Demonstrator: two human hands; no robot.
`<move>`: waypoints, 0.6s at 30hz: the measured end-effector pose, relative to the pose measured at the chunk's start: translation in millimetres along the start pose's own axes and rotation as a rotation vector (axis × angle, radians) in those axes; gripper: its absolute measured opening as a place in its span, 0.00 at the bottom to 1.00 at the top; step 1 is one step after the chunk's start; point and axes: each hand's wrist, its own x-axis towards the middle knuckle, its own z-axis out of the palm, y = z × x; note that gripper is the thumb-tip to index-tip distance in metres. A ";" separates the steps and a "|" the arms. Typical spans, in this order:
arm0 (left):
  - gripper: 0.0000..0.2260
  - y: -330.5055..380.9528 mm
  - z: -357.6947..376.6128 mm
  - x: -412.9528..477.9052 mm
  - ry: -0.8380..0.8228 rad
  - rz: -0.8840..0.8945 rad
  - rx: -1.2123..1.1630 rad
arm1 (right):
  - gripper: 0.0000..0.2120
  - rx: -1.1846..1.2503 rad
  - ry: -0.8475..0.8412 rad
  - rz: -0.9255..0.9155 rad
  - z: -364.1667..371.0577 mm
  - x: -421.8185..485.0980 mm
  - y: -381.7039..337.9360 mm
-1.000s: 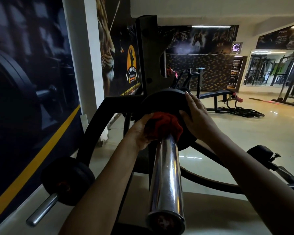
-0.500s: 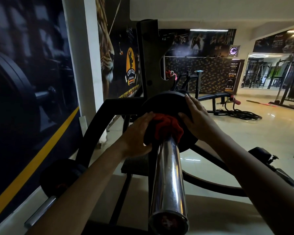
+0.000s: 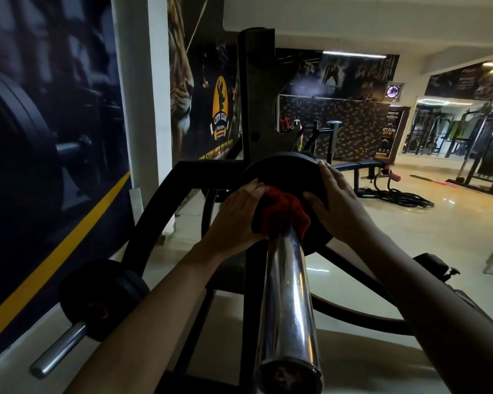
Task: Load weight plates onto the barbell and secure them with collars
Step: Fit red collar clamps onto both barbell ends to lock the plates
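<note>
From where I stand, the collar step looks to be in hand. A black round weight plate [image 3: 279, 172] sits at the far, inner end of the shiny chrome barbell sleeve [image 3: 288, 294], close to the black steel rack upright [image 3: 256, 95] that rises behind the sleeve. A red collar [image 3: 282, 211], soft-looking in this light, is pressed against the plate's face and wraps round the sleeve. The left hand [image 3: 236, 217] holds the collar from the sleeve's left side, fingers curved over it — whether they squeeze a catch I cannot tell. The right hand [image 3: 336, 206], on the sleeve's right, lies flat on the plate with fingers straight and spread, tips at the rim. The near length of the sleeve is bare. Next, I judge, the collar must be seated tight to the plate and locked — the right hand bracing the plate so nothing creeps outward along the sleeve.
</note>
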 end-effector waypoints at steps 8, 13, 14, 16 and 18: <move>0.29 -1.2 3.3 -9.3 0.075 0.030 0.051 | 0.31 0.034 0.068 0.019 4.8 -2.3 2.6; 0.27 -2.3 6.0 -12.4 0.090 0.027 0.080 | 0.29 0.047 0.129 0.027 8.6 0.8 1.7; 0.27 -2.7 6.9 -13.6 0.094 0.026 0.085 | 0.29 0.048 0.133 0.022 9.6 1.8 1.0; 0.26 -5.4 10.0 -16.3 0.096 0.017 0.077 | 0.29 0.052 0.141 0.011 11.7 4.4 -0.7; 0.24 -6.1 14.3 -20.1 0.110 -0.010 0.059 | 0.29 0.048 0.148 0.005 14.1 7.3 -0.9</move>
